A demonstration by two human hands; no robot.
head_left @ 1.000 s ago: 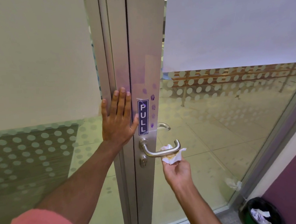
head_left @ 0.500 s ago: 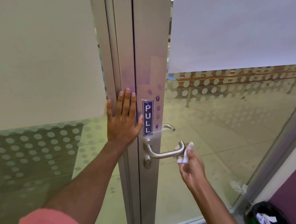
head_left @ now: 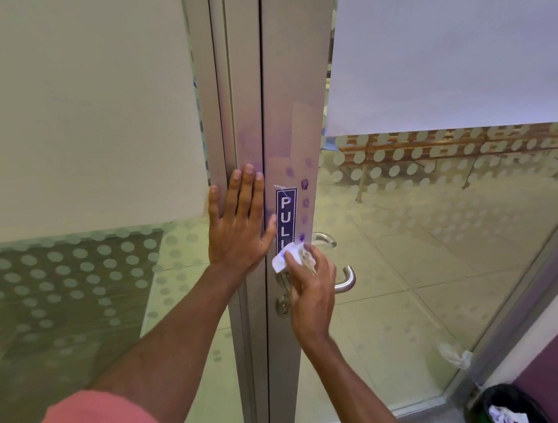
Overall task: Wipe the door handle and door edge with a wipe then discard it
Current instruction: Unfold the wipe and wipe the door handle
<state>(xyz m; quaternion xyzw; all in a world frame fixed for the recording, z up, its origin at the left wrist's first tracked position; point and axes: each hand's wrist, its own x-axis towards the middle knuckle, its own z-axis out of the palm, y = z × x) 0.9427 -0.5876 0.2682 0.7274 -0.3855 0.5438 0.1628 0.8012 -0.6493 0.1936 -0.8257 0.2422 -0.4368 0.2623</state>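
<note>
The crumpled white wipe (head_left: 291, 257) is bunched in the right hand (head_left: 311, 290), whose grip closes on it and presses it to the door edge (head_left: 289, 113) at the root of the door handle (head_left: 344, 282), covering the foot of the PULL sticker (head_left: 286, 215). The left hand (head_left: 240, 231) lies flat, grip wide and empty, on the frame beside it. A black bin (head_left: 506, 406) holding paper stands on the floor at lower right.

Brushed matt metal door edge (head_left: 289, 107); smooth satin metal door handle (head_left: 346, 281); crumpled white paper-like wipe (head_left: 289, 257); frosted, dotted glass (head_left: 443, 211) at right; glossy PULL sticker (head_left: 287, 217).
</note>
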